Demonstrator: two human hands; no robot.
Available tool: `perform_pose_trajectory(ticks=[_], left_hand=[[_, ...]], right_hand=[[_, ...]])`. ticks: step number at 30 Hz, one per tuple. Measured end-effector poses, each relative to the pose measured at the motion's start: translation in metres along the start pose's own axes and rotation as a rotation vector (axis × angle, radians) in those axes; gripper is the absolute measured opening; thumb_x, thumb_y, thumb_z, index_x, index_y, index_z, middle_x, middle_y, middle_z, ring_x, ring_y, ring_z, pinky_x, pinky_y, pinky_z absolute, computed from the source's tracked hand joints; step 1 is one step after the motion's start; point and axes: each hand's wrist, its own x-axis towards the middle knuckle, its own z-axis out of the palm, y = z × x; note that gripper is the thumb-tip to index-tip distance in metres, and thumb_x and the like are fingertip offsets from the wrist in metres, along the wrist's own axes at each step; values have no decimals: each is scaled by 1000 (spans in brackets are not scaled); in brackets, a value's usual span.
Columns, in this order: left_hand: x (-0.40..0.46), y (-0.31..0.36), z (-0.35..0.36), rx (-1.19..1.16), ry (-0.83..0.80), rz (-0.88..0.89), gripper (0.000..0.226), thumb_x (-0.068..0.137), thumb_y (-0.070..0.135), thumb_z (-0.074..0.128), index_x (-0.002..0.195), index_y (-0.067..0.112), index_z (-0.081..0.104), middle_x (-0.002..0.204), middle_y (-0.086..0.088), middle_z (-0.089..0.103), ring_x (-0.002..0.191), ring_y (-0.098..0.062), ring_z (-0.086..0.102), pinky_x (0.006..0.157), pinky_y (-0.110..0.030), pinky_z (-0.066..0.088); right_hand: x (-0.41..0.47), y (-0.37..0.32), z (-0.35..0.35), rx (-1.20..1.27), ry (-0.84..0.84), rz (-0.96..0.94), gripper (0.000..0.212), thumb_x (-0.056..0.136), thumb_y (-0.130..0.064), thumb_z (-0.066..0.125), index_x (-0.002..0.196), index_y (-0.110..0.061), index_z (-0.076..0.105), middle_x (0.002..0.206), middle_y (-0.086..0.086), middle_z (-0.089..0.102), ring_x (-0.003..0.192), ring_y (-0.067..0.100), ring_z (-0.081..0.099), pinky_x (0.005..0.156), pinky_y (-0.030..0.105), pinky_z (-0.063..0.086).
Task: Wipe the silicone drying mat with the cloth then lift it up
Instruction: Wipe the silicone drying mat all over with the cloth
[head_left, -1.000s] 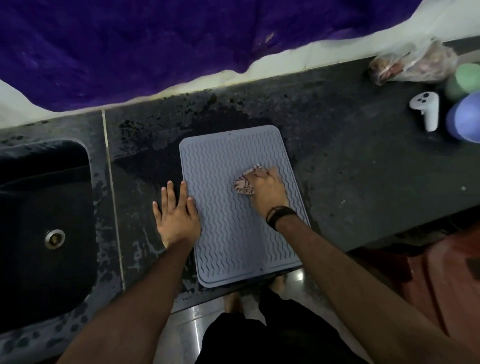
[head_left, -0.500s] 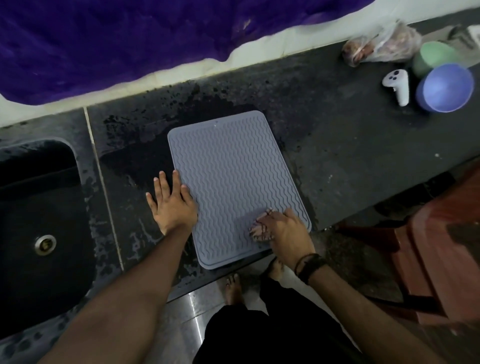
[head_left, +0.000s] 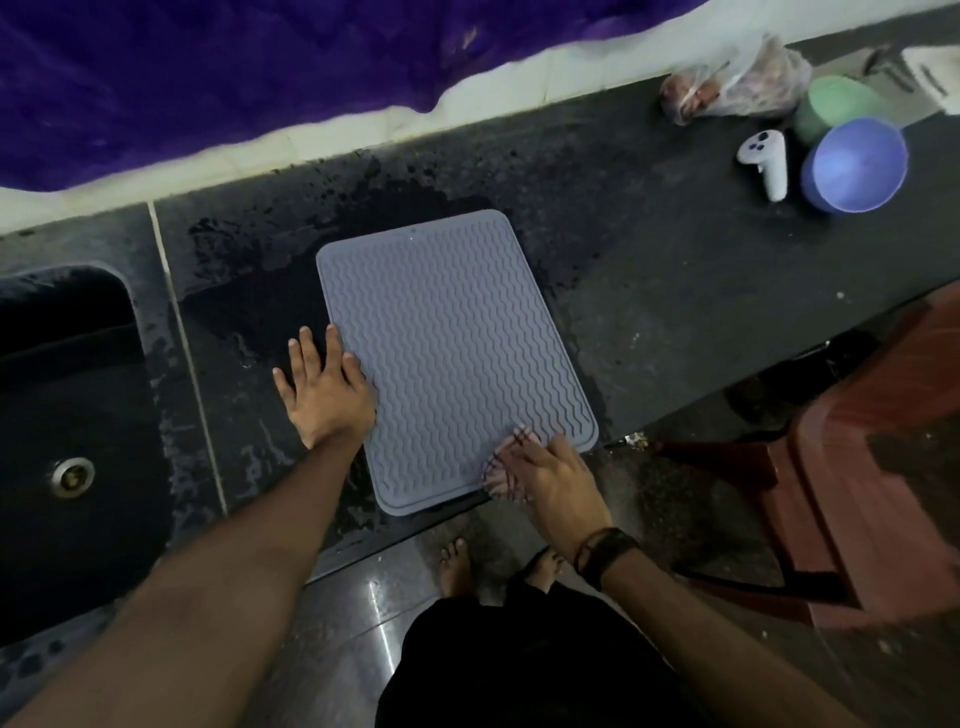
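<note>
You're in the wipe step rn: right hand (head_left: 553, 480) presses the checked cloth (head_left: 503, 467) onto the silicone drying mat (head_left: 452, 353) at its near right corner, fingers bunched over it. Left hand (head_left: 324, 387) lies flat, fingers straight, pinning the left edge. Mat's flat on the wet counter (head_left: 675, 312) beside the sink (head_left: 67, 415). Next imo: finish the pass, then get fingers under an edge to lift.

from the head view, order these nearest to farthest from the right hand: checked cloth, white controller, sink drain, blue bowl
From the right hand:
1. Checked cloth, under its fingers on the grey mat's near right corner.
2. White controller, far right on the counter.
3. Round blue bowl, just right of the controller.
4. Metal sink drain, far left.
</note>
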Motion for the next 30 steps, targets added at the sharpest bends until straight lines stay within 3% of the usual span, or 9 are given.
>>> perform_pose_trajectory(ticks=[5, 8, 11, 16, 21, 26, 30], left_hand=[[-2, 1, -2, -1, 6, 5, 54, 109, 40, 18, 162, 31, 17, 170, -3, 8, 157, -21, 1, 126, -50, -3], [-2, 0, -3, 12, 9, 7, 54, 109, 41, 17, 162, 30, 17, 170, -3, 8, 157, -21, 1, 126, -50, -3], [-3, 2, -3, 11, 7, 0, 54, 109, 41, 17, 162, 30, 16, 170, -3, 8, 157, -21, 1, 126, -51, -3], [-2, 2, -2, 17, 13, -7, 54, 109, 41, 17, 162, 31, 16, 170, -4, 8, 157, -21, 1, 125, -51, -3], [-2, 2, -1, 32, 29, -3, 54, 109, 41, 17, 162, 31, 17, 170, -4, 9, 157, -22, 2, 125, -51, -4], [-2, 3, -4, 53, 9, 3, 55, 109, 42, 18, 162, 30, 15, 170, -5, 8, 157, -23, 2, 125, -51, -3], [1, 5, -12, 114, -26, 39, 57, 108, 43, 19, 162, 26, 17, 169, -10, 12, 157, -28, 6, 125, -53, -2]], right_hand=[[8, 15, -22, 77, 85, 6, 44, 81, -18, 46, 122, -23, 62, 126, 1, 61, 106, 30, 50, 89, 40, 48], [45, 20, -28, 57, 159, 46, 48, 81, -8, 62, 127, -22, 59, 130, 0, 59, 112, 28, 47, 97, 39, 45], [63, 19, -24, 22, 85, 66, 46, 86, -11, 58, 131, -21, 54, 136, -1, 53, 119, 29, 42, 100, 41, 43], [23, 28, -9, -34, 64, 31, 46, 87, -7, 52, 131, -21, 53, 139, -2, 48, 117, 29, 42, 99, 42, 44], [-14, 40, -5, -9, 40, 19, 44, 86, -18, 62, 128, -27, 56, 136, -6, 51, 114, 25, 45, 95, 41, 49], [18, 34, -21, 77, 259, 52, 46, 72, -9, 73, 117, -20, 66, 117, 0, 66, 100, 28, 53, 85, 40, 52], [42, 26, -23, 56, 89, 72, 45, 81, -14, 63, 125, -22, 59, 129, -1, 57, 116, 27, 45, 96, 41, 47]])
